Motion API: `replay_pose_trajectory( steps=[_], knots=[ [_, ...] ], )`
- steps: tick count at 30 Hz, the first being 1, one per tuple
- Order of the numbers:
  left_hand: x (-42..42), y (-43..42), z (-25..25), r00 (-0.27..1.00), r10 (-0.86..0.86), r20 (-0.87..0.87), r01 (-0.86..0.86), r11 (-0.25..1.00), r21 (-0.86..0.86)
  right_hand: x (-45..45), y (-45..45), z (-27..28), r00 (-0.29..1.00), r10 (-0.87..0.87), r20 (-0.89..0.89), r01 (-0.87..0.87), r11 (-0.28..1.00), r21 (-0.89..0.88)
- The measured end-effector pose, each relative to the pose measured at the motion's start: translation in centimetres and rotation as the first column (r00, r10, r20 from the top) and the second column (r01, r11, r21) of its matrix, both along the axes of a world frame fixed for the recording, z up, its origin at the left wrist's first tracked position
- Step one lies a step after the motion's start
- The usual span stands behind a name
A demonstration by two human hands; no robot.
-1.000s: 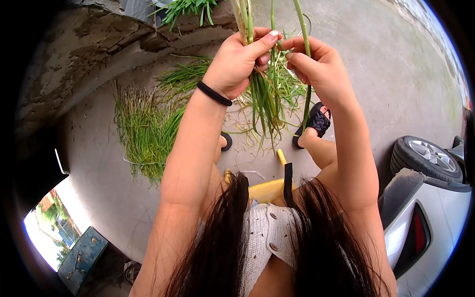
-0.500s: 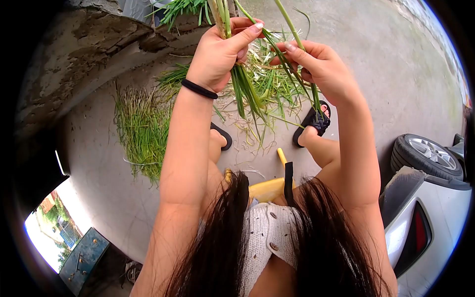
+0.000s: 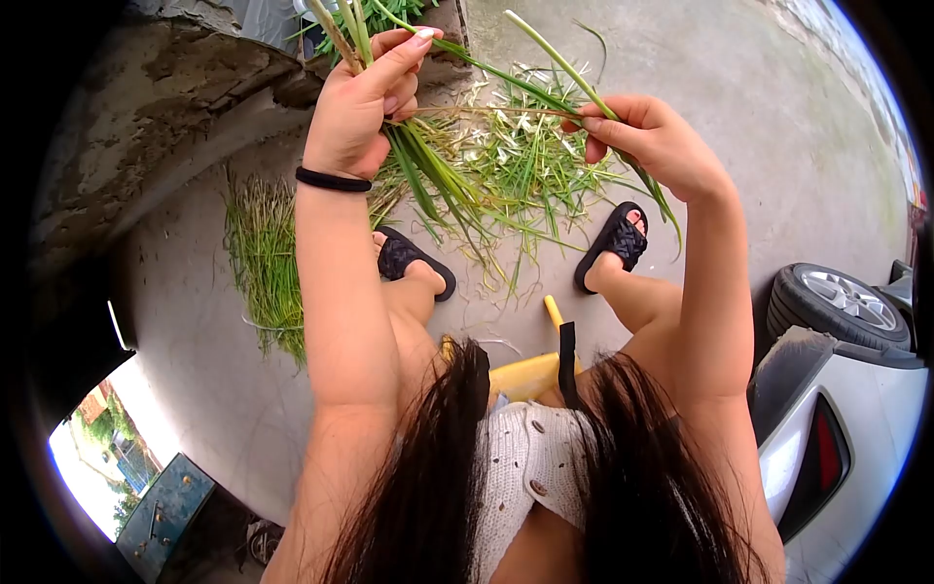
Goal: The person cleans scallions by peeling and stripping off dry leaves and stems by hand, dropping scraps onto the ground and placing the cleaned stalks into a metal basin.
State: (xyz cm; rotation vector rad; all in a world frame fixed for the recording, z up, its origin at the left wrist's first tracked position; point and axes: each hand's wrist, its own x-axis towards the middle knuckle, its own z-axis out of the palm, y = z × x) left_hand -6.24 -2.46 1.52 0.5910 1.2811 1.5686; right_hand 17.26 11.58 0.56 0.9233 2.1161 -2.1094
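Observation:
My left hand (image 3: 365, 102), with a black band on its wrist, is closed around a bunch of green stalks (image 3: 428, 170); their pale ends point up and the leaves hang below. My right hand (image 3: 632, 136) pinches a green stalk (image 3: 545, 49) and some long leaves between thumb and fingers. One green leaf and a thin brownish strand stretch between the two hands. Under them, loose green and whitish trimmings (image 3: 545, 161) lie scattered on the concrete.
A pile of long green stalks (image 3: 268, 258) lies at the left. More greens (image 3: 365, 24) rest at the top, by a rough ledge (image 3: 165, 92). My sandaled feet flank the trimmings. A wheel (image 3: 842, 304) and silver car part (image 3: 856, 438) stand at the right.
My left hand has moved left with its bunch. My right hand has moved slightly right and down, so the hands are farther apart, with a leaf and strand drawn out between them.

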Motion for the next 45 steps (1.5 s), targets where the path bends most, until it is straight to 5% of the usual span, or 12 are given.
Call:
replay_pose_trajectory(
  steps=[7, 13, 16, 20, 21, 24, 27, 30, 33, 40, 45],
  knots=[
    [-0.4, 0.0, -0.1, 0.997, 0.08, -0.01, -0.08, 0.997, -0.024, 0.0, -0.5, 1.3, 1.0, 0.018, -0.022, -0.019, 0.998, -0.057],
    [0.1, 0.2, 0.0, 0.992, 0.128, 0.009, -0.128, 0.991, -0.031, 0.0, 0.2, 1.1, 0.996, 0.087, 0.014, -0.088, 0.987, 0.135],
    [-0.5, 0.2, -0.3, 0.983, 0.165, 0.08, -0.165, 0.986, -0.007, 0.1, 0.1, 0.5, 0.995, -0.098, 0.001, 0.095, 0.973, 0.212],
    [-0.4, 0.2, -0.1, 0.994, 0.104, 0.022, -0.103, 0.993, -0.057, 0.4, 0.3, -0.3, 0.979, -0.189, 0.075, 0.112, 0.808, 0.579],
    [0.0, 0.3, -0.1, 0.998, 0.066, 0.003, -0.065, 0.995, -0.074, 0.0, 0.6, -1.2, 0.979, -0.194, -0.058, 0.165, 0.6, 0.783],
    [1.9, 0.7, 0.3, 0.995, -0.047, -0.089, 0.032, 0.987, -0.159, -0.4, 0.7, -1.5, 0.88, -0.38, -0.284, 0.46, 0.537, 0.707],
    [3.8, 1.3, -0.1, 0.983, -0.137, -0.124, 0.111, 0.974, -0.198, -1.5, -0.7, 0.2, 0.846, -0.494, -0.203, 0.534, 0.784, 0.316],
    [5.9, 1.9, -0.4, 0.969, -0.231, -0.088, 0.208, 0.955, -0.212, -2.5, -1.7, 0.1, 0.845, -0.492, -0.21, 0.466, 0.869, -0.164],
    [6.9, 2.3, -1.1, 0.921, -0.387, -0.042, 0.368, 0.902, -0.224, -2.8, -3.1, 0.5, 0.89, -0.396, -0.226, 0.391, 0.918, -0.066],
    [6.9, 2.5, -1.4, 0.875, -0.341, 0.343, 0.359, 0.933, 0.011, -2.0, -1.2, -0.4, 0.664, -0.644, -0.38, 0.653, 0.747, -0.124],
    [6.9, 2.7, -2.6, 0.864, -0.32, 0.39, 0.329, 0.943, 0.046, -2.7, -3.3, 1.2, 0.865, -0.432, -0.256, 0.428, 0.901, -0.073]
  ],
)
